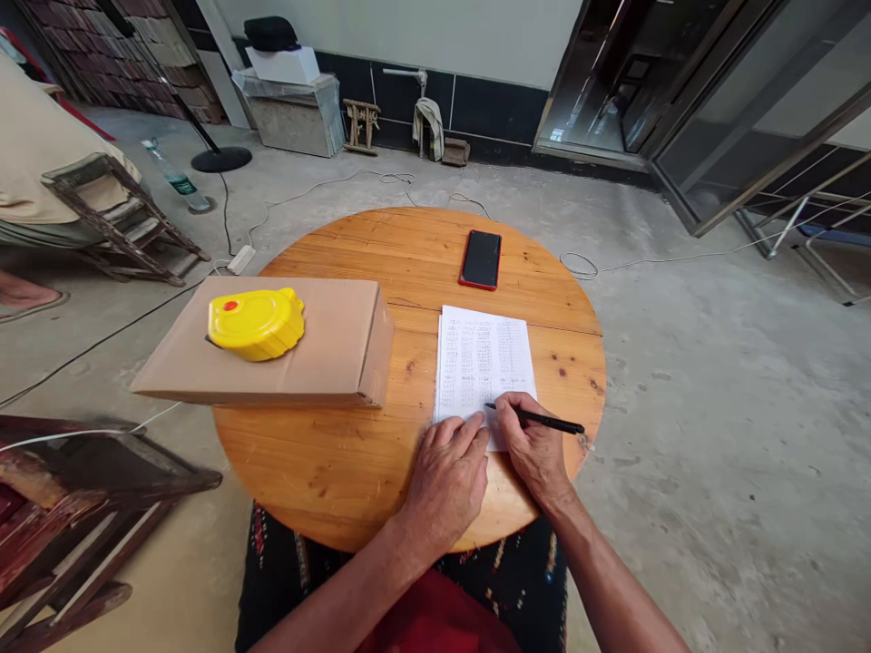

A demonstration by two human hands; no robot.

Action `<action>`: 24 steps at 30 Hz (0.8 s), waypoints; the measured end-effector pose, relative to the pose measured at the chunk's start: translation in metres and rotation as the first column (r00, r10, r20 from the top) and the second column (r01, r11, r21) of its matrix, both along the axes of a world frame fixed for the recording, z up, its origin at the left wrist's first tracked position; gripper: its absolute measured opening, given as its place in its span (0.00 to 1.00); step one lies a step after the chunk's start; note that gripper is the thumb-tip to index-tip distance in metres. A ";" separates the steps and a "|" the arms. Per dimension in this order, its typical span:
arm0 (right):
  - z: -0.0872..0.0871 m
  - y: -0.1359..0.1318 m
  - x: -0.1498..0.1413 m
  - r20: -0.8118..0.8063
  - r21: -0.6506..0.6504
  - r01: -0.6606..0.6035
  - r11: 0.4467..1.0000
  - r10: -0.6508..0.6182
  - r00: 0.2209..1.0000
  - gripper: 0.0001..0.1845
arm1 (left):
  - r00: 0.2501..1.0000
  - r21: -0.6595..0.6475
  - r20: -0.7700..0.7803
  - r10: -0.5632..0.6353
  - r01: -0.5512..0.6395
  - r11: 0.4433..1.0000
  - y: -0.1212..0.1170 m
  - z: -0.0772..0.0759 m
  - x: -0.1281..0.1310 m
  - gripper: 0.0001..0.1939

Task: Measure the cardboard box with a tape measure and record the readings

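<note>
A sheet of white paper (484, 354) covered in columns of small handwriting lies on the round wooden table (327, 472), with another sheet edge just visible under it. My right hand (534, 444) grips a black pen (554, 423), its tip touching or just above the lower part of the page. Beside it, my left hand (449, 472) rests with its fingers laid on the paper's lower left corner and holds nothing. Farther left, a yellow plastic case with a red button (255, 324), resembling a tape measure, sits on a closed cardboard box (327, 354).
A phone with a red edge (480, 259) lies beyond the paper. Left of the table are a wooden chair (122, 218), a seated person's leg, a plastic bottle (177, 179) and a dark wooden seat (102, 508). Cables (299, 195) run across the concrete floor.
</note>
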State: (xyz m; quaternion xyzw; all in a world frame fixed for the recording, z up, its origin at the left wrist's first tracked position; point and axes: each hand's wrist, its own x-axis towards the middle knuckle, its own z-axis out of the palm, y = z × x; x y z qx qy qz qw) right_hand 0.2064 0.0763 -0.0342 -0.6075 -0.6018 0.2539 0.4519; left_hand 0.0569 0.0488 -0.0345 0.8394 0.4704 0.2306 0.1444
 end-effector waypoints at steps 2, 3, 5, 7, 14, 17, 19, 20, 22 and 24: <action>0.000 0.000 0.000 0.008 -0.002 0.000 1.000 0.000 1.000 0.10 | 1.000 -0.002 0.004 -0.001 0.001 1.000 0.000 0.000 0.000 0.17; 0.000 0.000 0.000 0.011 -0.004 -0.002 1.000 0.002 1.000 0.10 | 1.000 -0.003 0.005 -0.001 0.001 1.000 -0.001 0.000 0.000 0.17; 0.000 0.000 -0.001 0.017 -0.004 -0.006 1.000 0.006 1.000 0.10 | 1.000 -0.005 0.007 -0.003 0.003 1.000 -0.001 -0.001 -0.001 0.17; 0.001 0.000 -0.001 0.023 0.001 -0.007 1.000 0.007 1.000 0.10 | 1.000 -0.007 0.005 -0.003 0.003 1.000 -0.001 -0.001 -0.001 0.17; 0.001 0.001 0.000 0.047 0.005 -0.009 1.000 0.009 0.999 0.11 | 1.000 -0.010 0.010 0.003 -0.003 1.000 -0.001 -0.001 -0.001 0.18; 0.001 0.001 -0.001 0.060 0.000 -0.007 1.000 0.007 0.998 0.10 | 1.000 -0.014 0.011 -0.003 0.003 1.000 -0.002 0.000 -0.001 0.18; 0.001 0.000 -0.001 0.067 -0.004 -0.007 1.000 0.007 0.998 0.10 | 1.000 -0.016 0.012 -0.003 0.003 1.000 -0.002 0.000 -0.001 0.18; 0.001 0.000 -0.001 0.069 -0.007 -0.009 1.000 0.010 0.998 0.10 | 1.000 -0.019 0.012 -0.002 0.003 1.000 -0.002 0.000 -0.001 0.18; 0.002 0.000 -0.001 0.066 -0.014 -0.020 1.000 0.021 0.998 0.10 | 1.000 -0.025 0.013 -0.002 0.002 1.000 -0.001 0.000 -0.001 0.19; 0.002 0.000 0.000 0.057 -0.020 -0.033 0.999 0.034 0.998 0.11 | 1.000 -0.029 0.014 -0.005 0.005 1.000 -0.001 -0.001 -0.002 0.19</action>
